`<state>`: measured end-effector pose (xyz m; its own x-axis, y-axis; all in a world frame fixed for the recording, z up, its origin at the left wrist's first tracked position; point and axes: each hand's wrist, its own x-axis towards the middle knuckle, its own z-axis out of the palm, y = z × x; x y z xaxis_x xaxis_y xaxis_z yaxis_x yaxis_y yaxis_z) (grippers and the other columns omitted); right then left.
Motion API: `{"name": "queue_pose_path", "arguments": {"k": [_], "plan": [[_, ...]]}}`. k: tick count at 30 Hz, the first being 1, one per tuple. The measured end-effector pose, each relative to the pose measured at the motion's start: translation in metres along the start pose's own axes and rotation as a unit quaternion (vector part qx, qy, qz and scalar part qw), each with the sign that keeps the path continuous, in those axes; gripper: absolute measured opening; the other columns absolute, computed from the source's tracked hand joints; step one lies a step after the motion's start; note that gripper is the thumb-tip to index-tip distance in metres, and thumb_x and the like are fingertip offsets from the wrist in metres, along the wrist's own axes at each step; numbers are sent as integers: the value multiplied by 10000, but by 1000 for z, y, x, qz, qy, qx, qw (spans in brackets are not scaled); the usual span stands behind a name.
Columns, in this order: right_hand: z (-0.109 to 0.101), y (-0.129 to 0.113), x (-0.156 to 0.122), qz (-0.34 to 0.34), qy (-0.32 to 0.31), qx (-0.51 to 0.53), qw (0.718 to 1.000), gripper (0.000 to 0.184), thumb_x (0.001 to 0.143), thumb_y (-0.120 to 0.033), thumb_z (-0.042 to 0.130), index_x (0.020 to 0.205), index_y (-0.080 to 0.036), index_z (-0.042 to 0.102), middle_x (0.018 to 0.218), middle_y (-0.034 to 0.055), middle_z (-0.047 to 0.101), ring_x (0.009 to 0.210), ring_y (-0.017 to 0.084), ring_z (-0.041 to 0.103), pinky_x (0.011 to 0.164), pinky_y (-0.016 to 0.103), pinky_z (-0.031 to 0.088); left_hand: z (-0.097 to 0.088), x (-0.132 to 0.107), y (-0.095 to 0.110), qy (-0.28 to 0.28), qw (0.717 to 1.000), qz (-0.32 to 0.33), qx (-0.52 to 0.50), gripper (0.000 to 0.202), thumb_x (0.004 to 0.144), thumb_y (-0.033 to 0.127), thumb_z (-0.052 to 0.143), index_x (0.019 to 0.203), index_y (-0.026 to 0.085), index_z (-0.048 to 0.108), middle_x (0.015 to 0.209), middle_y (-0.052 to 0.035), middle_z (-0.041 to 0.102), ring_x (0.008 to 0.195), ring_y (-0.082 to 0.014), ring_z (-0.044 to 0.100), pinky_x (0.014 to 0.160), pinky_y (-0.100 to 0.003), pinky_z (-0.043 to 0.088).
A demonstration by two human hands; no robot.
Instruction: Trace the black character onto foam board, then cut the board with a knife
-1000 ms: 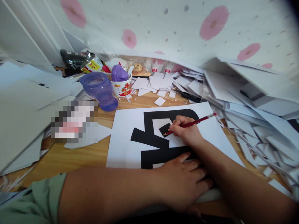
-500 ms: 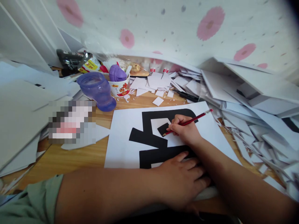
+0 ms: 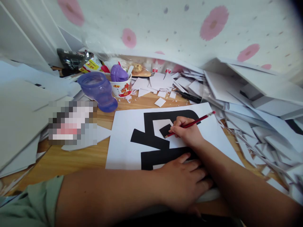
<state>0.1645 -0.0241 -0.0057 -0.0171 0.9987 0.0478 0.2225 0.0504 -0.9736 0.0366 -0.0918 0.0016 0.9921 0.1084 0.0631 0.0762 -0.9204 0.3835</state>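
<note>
A white sheet [image 3: 125, 129] lies on the wooden table, with a large black cut-out shape [image 3: 151, 141] on top of it. My right hand [image 3: 186, 129] grips a red pencil [image 3: 196, 122], its tip at the edge of the black shape near the small inner black part [image 3: 164, 130]. Below it my left hand [image 3: 187, 178] lies flat with fingers spread, pressing on the lower part of the black shape and the sheet. That hand and the right forearm hide part of the black shape.
White offcuts [image 3: 255, 132] pile up along the right, beside a white box-like piece [image 3: 251, 82]. A purple cup [image 3: 97, 90] and a paper bowl [image 3: 121, 88] stand at the back left. A black cutter-like tool [image 3: 189, 96] lies behind the sheet. Large white boards [image 3: 23, 119] fill the left.
Almost nothing differs. Both hands, the pencil and the black shape stay in practically the same place, with only a very slight shift of the view.
</note>
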Motion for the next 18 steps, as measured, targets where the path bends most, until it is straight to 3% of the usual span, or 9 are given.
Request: {"name": "queue_pose_path", "arguments": {"k": [9,18], "plan": [[-2,2,1,-13,-24,-15,1000,258,660,-183,657,483,-197,469,444,-40,521,459,97,441,439,224,322,1,0,-1,-4,1000,0,-4,732,820,553,539,1405,143,380,1446,-104,406,1362,-301,293,1137,-519,187],[0,3,1,-1,-2,3,1000,235,659,-181,624,501,-202,451,466,-37,533,508,125,545,461,224,362,2,0,-1,4,1000,4,-5,744,810,557,554,1398,132,388,1442,-114,414,1355,-304,307,1129,-533,208]]}}
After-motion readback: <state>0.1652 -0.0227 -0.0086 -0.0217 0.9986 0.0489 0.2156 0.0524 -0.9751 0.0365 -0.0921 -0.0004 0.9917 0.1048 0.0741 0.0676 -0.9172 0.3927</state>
